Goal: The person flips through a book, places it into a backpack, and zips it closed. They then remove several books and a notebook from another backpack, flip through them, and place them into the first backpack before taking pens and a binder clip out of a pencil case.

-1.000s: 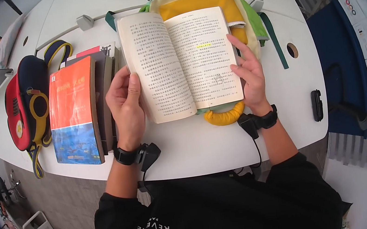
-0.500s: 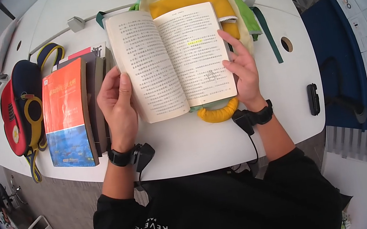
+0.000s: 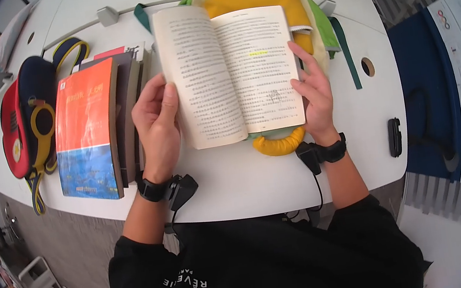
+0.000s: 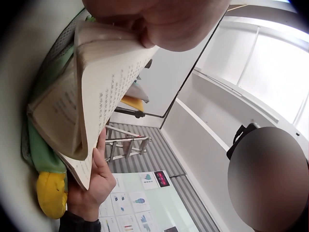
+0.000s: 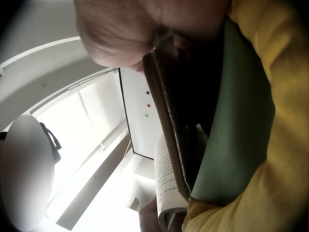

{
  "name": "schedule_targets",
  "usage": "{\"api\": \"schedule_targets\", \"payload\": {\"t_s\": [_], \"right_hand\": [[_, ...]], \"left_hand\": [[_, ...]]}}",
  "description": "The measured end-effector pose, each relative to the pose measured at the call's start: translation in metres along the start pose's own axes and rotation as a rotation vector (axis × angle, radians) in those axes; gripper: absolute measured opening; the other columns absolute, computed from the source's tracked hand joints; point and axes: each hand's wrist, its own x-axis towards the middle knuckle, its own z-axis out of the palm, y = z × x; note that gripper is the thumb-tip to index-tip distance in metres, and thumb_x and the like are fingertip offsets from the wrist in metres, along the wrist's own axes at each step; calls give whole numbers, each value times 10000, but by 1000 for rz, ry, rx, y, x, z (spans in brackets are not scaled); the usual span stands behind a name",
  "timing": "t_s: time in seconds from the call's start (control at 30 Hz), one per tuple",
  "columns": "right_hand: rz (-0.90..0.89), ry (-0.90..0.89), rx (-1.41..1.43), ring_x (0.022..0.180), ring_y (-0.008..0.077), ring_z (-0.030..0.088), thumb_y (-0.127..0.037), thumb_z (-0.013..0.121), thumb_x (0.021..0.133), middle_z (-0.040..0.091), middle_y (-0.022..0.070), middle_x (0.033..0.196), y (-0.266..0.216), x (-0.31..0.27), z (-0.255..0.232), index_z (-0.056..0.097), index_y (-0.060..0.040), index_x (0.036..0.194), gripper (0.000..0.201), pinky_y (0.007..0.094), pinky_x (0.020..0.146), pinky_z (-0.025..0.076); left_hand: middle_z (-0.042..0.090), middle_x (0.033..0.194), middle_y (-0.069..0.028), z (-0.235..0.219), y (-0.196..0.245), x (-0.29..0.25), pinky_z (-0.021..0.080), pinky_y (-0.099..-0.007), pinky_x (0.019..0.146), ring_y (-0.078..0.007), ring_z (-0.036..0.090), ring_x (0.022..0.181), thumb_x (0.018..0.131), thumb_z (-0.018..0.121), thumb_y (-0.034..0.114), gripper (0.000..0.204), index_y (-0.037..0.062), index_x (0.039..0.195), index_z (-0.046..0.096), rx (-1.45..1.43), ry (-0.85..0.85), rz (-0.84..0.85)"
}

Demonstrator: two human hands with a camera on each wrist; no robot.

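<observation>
An open book (image 3: 264,71) with printed pages is held up over a green and yellow backpack (image 3: 305,7). A short line on its right page is highlighted yellow, with a small pencil sketch below. My left hand (image 3: 158,127) grips the left edge, thumb on the page and fingers behind. At the right edge, my right hand (image 3: 315,94) holds the book, two fingertips along the page margin. From the left wrist view, the left pages (image 4: 104,92) bow upward in a curve. In the right wrist view the book's underside is dark above the backpack's green fabric (image 5: 236,130).
Left of the book lies a stack of books, an orange and blue one (image 3: 84,132) on top. Beside it sits a red and navy bag (image 3: 29,119) with yellow-edged straps. A black object (image 3: 395,137) lies near the white table's (image 3: 237,193) right edge. A yellow padded handle (image 3: 280,143) sticks out below the book.
The head view has shifted slightly. The left pages stand a little higher and their print is blurred now. Both hands keep their hold on the book.
</observation>
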Motion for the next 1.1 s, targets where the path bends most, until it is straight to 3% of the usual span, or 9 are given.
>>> {"api": "schedule_targets", "payload": {"t_s": [0.27, 0.33, 0.63, 0.73, 0.97, 1.03, 1.1], "right_hand": [[-10, 14, -14, 1236, 242, 576, 38, 430, 890, 571, 267, 1345, 3, 1, -1, 297, 27, 1526, 650, 332, 1065, 429], [-19, 19, -56, 1244, 292, 592, 8, 424, 893, 560, 288, 1351, 2, 2, -1, 257, 36, 1535, 663, 374, 1071, 463], [-71, 62, 18, 1276, 251, 551, -143, 371, 991, 554, 241, 1377, 0, 1, 3, 286, 72, 1510, 568, 358, 1109, 387], [-64, 0, 34, 1266, 262, 576, -125, 341, 998, 521, 224, 1422, 3, 0, -5, 276, 49, 1521, 555, 369, 1075, 457], [-26, 10, -21, 1257, 284, 582, -41, 411, 960, 526, 264, 1399, 4, 1, -2, 263, 45, 1525, 591, 386, 1069, 467], [-13, 64, -36, 1199, 231, 607, 17, 457, 929, 599, 249, 1312, 3, 0, 0, 283, 43, 1518, 615, 326, 1033, 469], [-15, 54, -42, 1199, 229, 606, 26, 459, 923, 597, 249, 1316, 3, 0, -4, 282, 38, 1520, 623, 324, 1031, 470]], "left_hand": [[695, 1127, -101, -3, 0, 0, 498, -275, 930, -126, 651, 1032, 1030, 555, 130, 314, -69, 1273, 566, -38, -58, -47], [691, 1135, -103, -1, 3, 0, 497, -277, 935, -129, 649, 1038, 1028, 563, 134, 326, -73, 1280, 561, -24, -49, -54], [698, 1109, -101, 2, 2, 1, 499, -263, 909, -118, 643, 999, 1025, 571, 123, 305, -79, 1252, 588, 4, -31, -30], [698, 1110, -102, 0, 1, 0, 499, -262, 905, -117, 643, 1000, 1025, 570, 122, 304, -81, 1250, 588, 4, -27, -25], [697, 1108, -98, -1, 4, 1, 495, -257, 905, -115, 639, 1007, 1025, 569, 123, 309, -84, 1254, 585, 22, -33, -19], [696, 1109, -97, 0, 3, 1, 494, -257, 907, -115, 639, 1010, 1025, 570, 123, 311, -83, 1256, 584, 27, -36, -21], [693, 1110, -98, -1, 3, 1, 492, -257, 912, -115, 638, 1012, 1025, 570, 127, 315, -84, 1259, 582, 20, -27, -39]]}}
